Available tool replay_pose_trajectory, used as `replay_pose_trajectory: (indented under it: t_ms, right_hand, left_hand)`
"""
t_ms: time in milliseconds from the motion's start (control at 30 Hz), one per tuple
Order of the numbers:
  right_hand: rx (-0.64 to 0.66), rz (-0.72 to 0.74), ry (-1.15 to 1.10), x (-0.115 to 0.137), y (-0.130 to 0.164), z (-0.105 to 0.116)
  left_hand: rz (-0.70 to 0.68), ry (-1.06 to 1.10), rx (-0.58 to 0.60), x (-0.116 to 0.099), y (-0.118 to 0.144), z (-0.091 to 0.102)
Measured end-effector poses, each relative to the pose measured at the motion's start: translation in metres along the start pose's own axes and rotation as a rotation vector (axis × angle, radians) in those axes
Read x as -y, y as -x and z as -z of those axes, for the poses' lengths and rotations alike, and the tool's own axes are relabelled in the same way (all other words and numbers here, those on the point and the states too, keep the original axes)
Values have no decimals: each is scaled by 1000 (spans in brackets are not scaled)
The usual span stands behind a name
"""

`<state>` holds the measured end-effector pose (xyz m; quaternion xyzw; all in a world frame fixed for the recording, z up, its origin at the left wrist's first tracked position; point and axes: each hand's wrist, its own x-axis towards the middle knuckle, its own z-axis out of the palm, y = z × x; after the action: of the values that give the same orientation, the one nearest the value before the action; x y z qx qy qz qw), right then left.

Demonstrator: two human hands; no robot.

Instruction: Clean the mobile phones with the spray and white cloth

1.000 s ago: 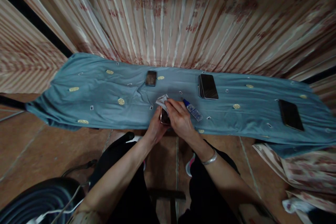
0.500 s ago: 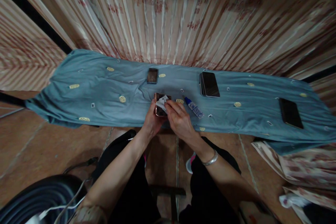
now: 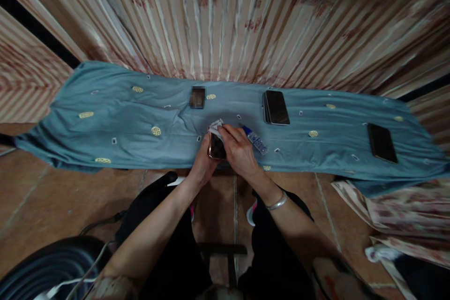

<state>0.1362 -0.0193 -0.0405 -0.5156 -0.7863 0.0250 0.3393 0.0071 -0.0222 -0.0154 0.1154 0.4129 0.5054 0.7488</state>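
Since 0.5 s ago, the pale cloth (image 3: 215,127) has slid to the far end of the phone (image 3: 217,148). The right hand (image 3: 241,151) pinches the pale cloth between its fingers; the left hand (image 3: 204,161) grips the phone above the near edge of the tabletop (image 3: 176,152), left of the blue-capped bottle (image 3: 257,142).

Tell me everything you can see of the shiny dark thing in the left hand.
The phone-like device has a glossy, dark, glass-looking face, turned up, and a coppery, metallic-looking rim with rounded corners. The left hand grips its left side, near the front edge of the blue cloth. The right hand holds a crumpled pale wipe over its far end.
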Motion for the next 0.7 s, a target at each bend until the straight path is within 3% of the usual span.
replay_pose_trajectory:
  t_ms: [300,500,700]
  right_hand:
    - [-8,-40,-19,-13,3,-3]
    - [-58,31,-33,5,-2,3]
    - [-66,159,-40,26,4,3]
  left_hand:
    - [5,-21,50,-4,2,-1]
    - [41,7,-36,4,4,-7]
    - [-48,43,-63,1,-15,-2]
